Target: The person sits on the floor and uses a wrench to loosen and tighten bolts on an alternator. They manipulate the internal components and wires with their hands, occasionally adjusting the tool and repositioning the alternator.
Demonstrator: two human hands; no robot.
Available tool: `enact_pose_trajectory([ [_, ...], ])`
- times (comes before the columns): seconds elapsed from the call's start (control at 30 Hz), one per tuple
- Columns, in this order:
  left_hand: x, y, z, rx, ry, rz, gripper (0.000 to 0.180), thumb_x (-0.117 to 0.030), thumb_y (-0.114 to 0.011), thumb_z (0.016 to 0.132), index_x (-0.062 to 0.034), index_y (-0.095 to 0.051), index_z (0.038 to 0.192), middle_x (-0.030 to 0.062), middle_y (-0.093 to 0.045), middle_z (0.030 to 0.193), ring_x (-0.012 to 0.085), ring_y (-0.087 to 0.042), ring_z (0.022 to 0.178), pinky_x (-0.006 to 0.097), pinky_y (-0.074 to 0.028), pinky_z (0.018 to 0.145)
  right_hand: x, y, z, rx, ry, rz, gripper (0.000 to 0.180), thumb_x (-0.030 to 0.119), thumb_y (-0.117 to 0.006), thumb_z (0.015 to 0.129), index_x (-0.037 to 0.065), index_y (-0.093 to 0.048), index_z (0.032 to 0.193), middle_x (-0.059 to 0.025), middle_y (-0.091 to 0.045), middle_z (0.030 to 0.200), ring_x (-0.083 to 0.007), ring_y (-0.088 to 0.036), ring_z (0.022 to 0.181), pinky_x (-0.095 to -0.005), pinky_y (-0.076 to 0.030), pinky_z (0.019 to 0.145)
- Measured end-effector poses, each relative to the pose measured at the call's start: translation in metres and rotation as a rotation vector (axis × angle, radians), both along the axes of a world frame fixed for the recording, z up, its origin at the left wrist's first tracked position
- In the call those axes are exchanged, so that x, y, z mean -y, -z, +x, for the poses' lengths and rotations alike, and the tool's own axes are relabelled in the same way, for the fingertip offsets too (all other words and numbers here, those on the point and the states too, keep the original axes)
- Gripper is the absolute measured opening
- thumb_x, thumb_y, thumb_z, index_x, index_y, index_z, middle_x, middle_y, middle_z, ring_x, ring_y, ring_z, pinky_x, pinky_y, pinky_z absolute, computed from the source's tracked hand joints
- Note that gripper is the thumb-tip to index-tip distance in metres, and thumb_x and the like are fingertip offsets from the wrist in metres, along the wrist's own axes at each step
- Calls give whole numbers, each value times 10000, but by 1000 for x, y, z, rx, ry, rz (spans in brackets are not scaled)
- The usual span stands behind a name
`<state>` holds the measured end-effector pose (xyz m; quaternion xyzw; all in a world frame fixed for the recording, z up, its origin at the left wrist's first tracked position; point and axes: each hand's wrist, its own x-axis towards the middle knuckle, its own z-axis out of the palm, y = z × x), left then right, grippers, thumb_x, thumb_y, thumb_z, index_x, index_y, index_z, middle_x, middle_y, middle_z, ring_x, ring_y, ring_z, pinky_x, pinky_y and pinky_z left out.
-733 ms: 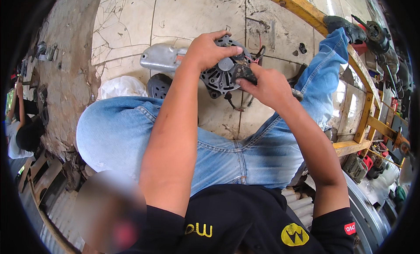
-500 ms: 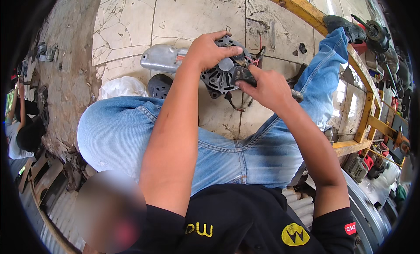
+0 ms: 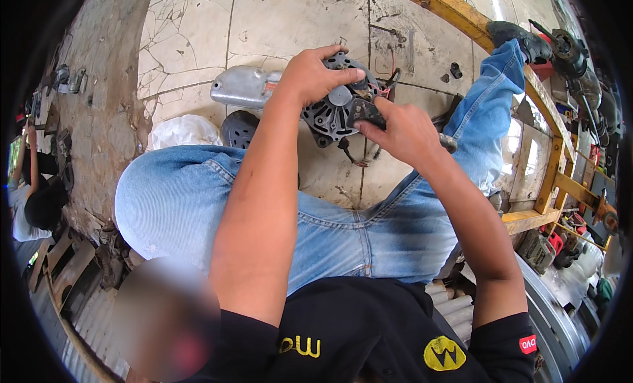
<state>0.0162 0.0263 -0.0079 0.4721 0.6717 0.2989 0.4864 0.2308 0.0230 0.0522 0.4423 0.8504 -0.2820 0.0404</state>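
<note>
A grey alternator (image 3: 321, 119) with a slotted end housing lies on the tiled floor between my legs. My left hand (image 3: 310, 76) grips its upper side, thumb stretched across the housing and fingers round the far edge. In my right hand (image 3: 405, 132) is a dark hammer (image 3: 364, 113), held close to its head, which rests against the alternator's right side. The end of its handle sticks out beyond my wrist. Reddish wires show at the alternator's right edge, and a short lead with a connector (image 3: 349, 151) hangs from its near side.
A silver metal cover (image 3: 241, 86) lies left of the alternator, with a dark slotted housing (image 3: 239, 129) and a white plastic bag (image 3: 184, 132) nearer me. A yellow metal frame (image 3: 455, 15) runs along the right. Small dark parts (image 3: 455, 71) lie on the tiles. Another person (image 3: 36, 208) is at far left.
The hammer's head has tilted and shifted slightly against the alternator in my right hand. My left hand keeps its place on the housing.
</note>
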Motion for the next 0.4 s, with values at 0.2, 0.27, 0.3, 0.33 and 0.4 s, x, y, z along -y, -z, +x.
enact_pose_trajectory([
  [0.2, -3, 0, 1, -23, 18, 14, 707, -402, -887, 709, -55, -658, 1281, 133, -728, 1040, 187, -672, 917, 322, -530, 851, 3, -1, 0, 11, 8, -11, 402, 448, -713, 856, 69, -595, 914, -190, -657, 705, -423, -646, 707, -508, -489, 613],
  [0.27, 0, 0, 0, -11, 8, -3, 708, -410, -884, 712, -58, -658, 1284, 136, -725, 1049, 191, -672, 927, 322, -528, 858, -2, -5, -4, 42, -56, -20, 402, 452, -712, 855, 72, -594, 912, -188, -659, 708, -422, -647, 708, -509, -490, 611],
  [0.3, 2, 0, -1, -4, 0, -12, 709, -414, -882, 714, -59, -657, 1285, 138, -723, 1054, 194, -672, 932, 321, -528, 861, -4, -6, -4, 59, -60, -12, 404, 456, -712, 855, 74, -595, 911, -189, -659, 709, -420, -649, 710, -510, -490, 611],
  [0.33, 1, 0, -1, -5, 1, -11, 739, -449, -879, 696, -71, -657, 1292, 161, -719, 1081, 226, -676, 979, 336, -524, 887, -5, -7, -4, 76, -64, -4, 405, 459, -711, 854, 76, -595, 910, -189, -660, 709, -418, -650, 711, -510, -491, 611],
  [0.4, 0, -3, 0, -9, 9, -18, 800, -517, -874, 662, -95, -656, 1305, 205, -709, 1136, 292, -685, 1073, 365, -517, 938, -4, -6, -4, 91, -67, -6, 407, 463, -711, 853, 77, -596, 910, -189, -661, 710, -417, -651, 713, -511, -491, 610],
])
